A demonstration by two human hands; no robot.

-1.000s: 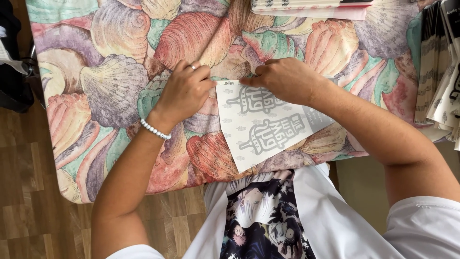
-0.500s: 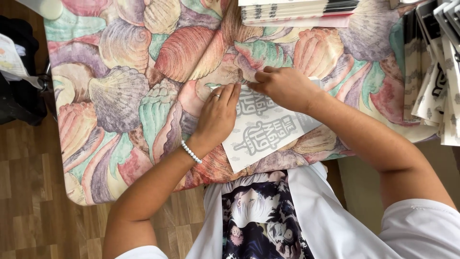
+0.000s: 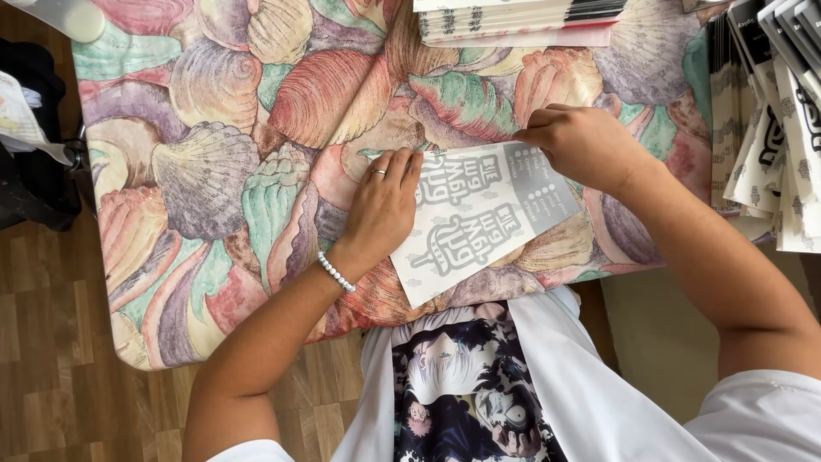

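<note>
**A:** Where is the sheet you are working on?

**B:** The printed paper sheet, pale grey with bold grey lettering and small dots, lies tilted on the seashell-patterned tablecloth, near the table's front edge. Its long axis runs from about 7 o'clock up to 1 o'clock, and its lower corner comes just short of the cloth's edge above your shirt.

**A:** And your hands?

**B:** Your left hand lies open and flat, palm down, on the sheet's 9 o'clock side. The fingers are stretched out together and point toward 12 o'clock, pressing on the paper's left edge and the cloth beside it. There is a ring on one finger and a white bead bracelet on the wrist. Your right hand is curled at the sheet's 1 o'clock corner, fingers bent down onto the paper's top edge. Whether it pinches the corner or only presses it, I cannot tell.

**A:** What lies around it?

**B:** At 12 o'clock, a stack of booklets sits at the far side of the table. At 3 o'clock, a fanned row of black-and-white printed sheets overlaps along the table's right end. At 9 o'clock, past the cloth, you see wooden floor and a dark bag.
</note>
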